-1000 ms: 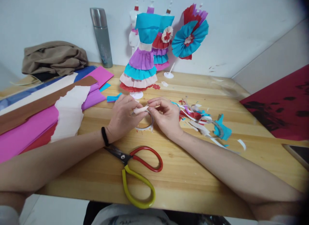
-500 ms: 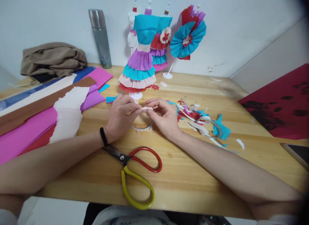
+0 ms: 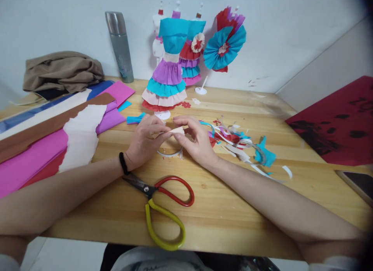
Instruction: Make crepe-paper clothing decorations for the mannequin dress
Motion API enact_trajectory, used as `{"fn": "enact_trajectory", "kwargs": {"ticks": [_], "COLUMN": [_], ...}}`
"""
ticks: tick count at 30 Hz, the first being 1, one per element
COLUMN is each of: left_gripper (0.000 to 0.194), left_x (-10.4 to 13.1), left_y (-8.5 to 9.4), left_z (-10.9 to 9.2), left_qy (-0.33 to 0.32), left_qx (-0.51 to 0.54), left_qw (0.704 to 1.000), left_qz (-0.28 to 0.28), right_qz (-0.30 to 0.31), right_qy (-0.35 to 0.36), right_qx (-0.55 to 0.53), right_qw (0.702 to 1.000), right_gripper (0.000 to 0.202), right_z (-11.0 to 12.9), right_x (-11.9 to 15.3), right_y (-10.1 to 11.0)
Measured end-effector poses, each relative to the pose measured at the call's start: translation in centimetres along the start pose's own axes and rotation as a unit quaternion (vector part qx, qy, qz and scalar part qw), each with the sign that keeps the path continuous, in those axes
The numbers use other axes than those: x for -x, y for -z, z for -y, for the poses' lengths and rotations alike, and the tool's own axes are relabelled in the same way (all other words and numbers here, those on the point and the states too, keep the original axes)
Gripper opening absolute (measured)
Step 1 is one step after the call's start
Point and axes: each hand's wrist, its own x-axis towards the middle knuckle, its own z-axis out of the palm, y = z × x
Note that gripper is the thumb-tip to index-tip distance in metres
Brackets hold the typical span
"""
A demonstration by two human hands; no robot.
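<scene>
Between my two hands is a small piece of pale pink paper (image 3: 177,130), folded or layered. My left hand (image 3: 145,137) is closed and pinches its left end between thumb and fingertips. At the other end, the thumb and bent fingers of my right hand (image 3: 199,141) hold the paper. Just below the fingers a roll of tape (image 3: 169,154) lies on the table, partly covered by the hands. Large scissors (image 3: 150,191) with one red and one yellow handle lie nearer me, their blade tips close under my left wrist.
Behind the hands stand dress forms in layered paper dresses (image 3: 167,73) and a blue paper fan flower (image 3: 223,49). Coloured paper sheets (image 3: 37,154) cover the left. Paper scraps (image 3: 233,141) lie right. A bottle (image 3: 119,47), brown cloth (image 3: 62,71) and red board (image 3: 338,123) stand around.
The pale pink paper has turned so more of its flat face shows. My right fingers have shifted slightly and spread from the thumb. The whole view has moved a little.
</scene>
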Motion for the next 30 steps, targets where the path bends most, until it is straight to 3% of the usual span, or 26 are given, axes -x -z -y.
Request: {"fn": "enact_trajectory", "kwargs": {"ticks": [4, 10, 22, 26, 30], "left_gripper": [0.023, 0.019, 0.021, 0.017, 0.015], "left_x": [-0.1, -0.4, -0.7, -0.6, -0.6], "left_y": [0.0, 0.2, 0.0, -0.2, -0.3], "left_z": [0.0, -0.2, 0.1, 0.2, 0.4], "left_qy": [0.033, 0.109, 0.195, 0.208, 0.216], "left_qx": [0.049, 0.146, 0.225, 0.240, 0.239], "left_qw": [0.998, 0.981, 0.951, 0.945, 0.944], "left_qz": [0.032, 0.071, 0.083, 0.073, 0.074], "right_qz": [-0.016, -0.028, -0.030, -0.024, -0.007], "right_qy": [-0.002, -0.013, -0.021, -0.065, -0.120], "right_qx": [-0.007, -0.066, -0.054, -0.120, -0.212], "right_qw": [1.000, 0.997, 0.998, 0.990, 0.970], "right_gripper": [0.007, 0.010, 0.013, 0.015, 0.029], "right_z": [-0.4, -1.4, -1.8, -2.3, -2.8], "right_x": [-0.1, -0.2, -0.3, -0.5, -0.8], "right_y": [-0.3, -0.6, -0.9, -0.9, -0.8]}}
